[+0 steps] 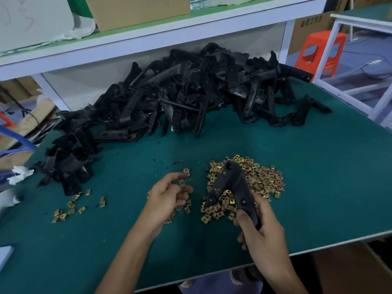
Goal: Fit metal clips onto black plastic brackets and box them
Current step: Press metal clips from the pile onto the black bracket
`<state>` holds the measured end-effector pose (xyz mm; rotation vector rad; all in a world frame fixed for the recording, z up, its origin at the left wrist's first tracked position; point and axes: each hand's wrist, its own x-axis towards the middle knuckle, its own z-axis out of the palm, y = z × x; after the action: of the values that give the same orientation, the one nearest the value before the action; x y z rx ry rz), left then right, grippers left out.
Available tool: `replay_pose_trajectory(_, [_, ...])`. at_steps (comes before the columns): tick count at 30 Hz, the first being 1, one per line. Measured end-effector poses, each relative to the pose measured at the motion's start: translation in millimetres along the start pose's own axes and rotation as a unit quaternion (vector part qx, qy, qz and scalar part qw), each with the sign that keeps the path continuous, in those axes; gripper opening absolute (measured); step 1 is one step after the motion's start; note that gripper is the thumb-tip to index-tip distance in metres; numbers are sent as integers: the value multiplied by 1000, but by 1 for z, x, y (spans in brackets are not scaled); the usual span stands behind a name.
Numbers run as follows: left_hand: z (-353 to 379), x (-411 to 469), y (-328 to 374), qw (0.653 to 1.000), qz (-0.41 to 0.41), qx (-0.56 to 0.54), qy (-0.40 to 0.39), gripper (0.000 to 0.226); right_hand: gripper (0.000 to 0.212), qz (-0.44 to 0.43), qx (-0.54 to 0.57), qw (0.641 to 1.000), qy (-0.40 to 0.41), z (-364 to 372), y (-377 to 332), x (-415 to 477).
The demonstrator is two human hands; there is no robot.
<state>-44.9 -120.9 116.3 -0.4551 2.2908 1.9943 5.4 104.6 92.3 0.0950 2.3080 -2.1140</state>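
While the right hand [257, 232] curls round the near leg of 1 bracket [231, 183] above the clip pile [265, 179], its long axis pointing away, the left hand [167, 194] just leftward seems to pinch 1 clip [186, 171] in curled fingers.

Premises: small assembly workshop. A green-matted worktop [318, 187] carries a bulk heap of black plastic brackets [169, 98] at 12 o'clock and loose metal clips [263, 179] at 4 o'clock. The white-framed shelf [148, 32] above holds a cardboard box [137, 11]. A printed carton [311, 24] and an orange stool [320, 52] stand at 2 o'clock.
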Motion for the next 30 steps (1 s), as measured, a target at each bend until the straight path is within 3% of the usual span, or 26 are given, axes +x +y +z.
replay_pose_trajectory(3, [-1, 0, 7, 996, -12, -81, -25, 26, 57, -3, -1, 1000, 1, 0, -1, -1])
replay_pose_trajectory(9, [-1, 7, 17, 999, 40, 15, -31, 13, 57, -4, 10, 1000, 4, -2, -2, -3])
replay_pose_trajectory(19, [-3, 21, 24, 986, 117, 122, -4, 18, 55, 1, 9, 1000, 8, -3, -1, -5])
replay_pose_trajectory(23, [1, 22, 27, 991, 101, 89, -1, 13, 48, 13, 20, 1000, 9, -2, 0, -4])
replay_pose_trajectory(28, [7, 11, 26, 994, 99, 26, -25, 20, 19, 45, 111, 993, 0, 1, -11, 11])
replay_pose_trajectory(30, [12, 5, 25, 994, 100, -3, -36, 23, 21, 36, 135, 990, -17, 8, -22, 25])
